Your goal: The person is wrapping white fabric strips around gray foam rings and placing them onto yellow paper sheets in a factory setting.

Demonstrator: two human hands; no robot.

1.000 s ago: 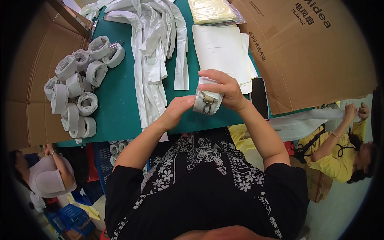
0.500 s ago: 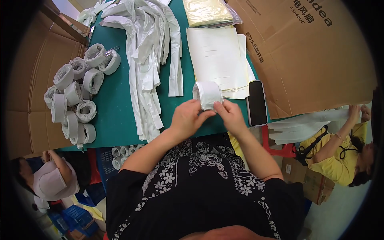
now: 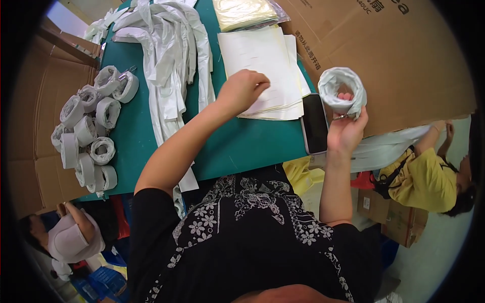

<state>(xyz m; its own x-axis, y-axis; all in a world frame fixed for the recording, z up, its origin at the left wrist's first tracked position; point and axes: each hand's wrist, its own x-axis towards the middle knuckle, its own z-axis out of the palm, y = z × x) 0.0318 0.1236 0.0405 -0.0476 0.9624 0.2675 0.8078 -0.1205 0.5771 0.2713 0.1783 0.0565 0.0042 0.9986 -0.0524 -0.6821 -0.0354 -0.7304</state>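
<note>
My right hand (image 3: 347, 130) is raised at the right, by the phone. It grips a white ring-shaped roll (image 3: 331, 103) of wrapped strip from below, with some fingertips inside its opening. Over a stack of white sheets with yellowish edges (image 3: 288, 96), my left hand (image 3: 244, 91) has its fingers curled and pressed together. Whatever those fingers hold, if anything, is hidden. Long, loose white strips (image 3: 174, 65) lie draped on the green table, left of the sheets.
Several white rolls (image 3: 86, 130) are piled at the table's left, by a cardboard wall (image 3: 35, 126). A dark phone (image 3: 314, 123) lies beside the sheets. A packet of yellowish sheets (image 3: 245, 12) lies behind. Large cardboard (image 3: 404, 65) stands right; co-workers sit on both sides.
My hands have parted. The right one has carried the white roll rightward and turned its opening upward; the left has let go of it and moved forward over the sheets.
</note>
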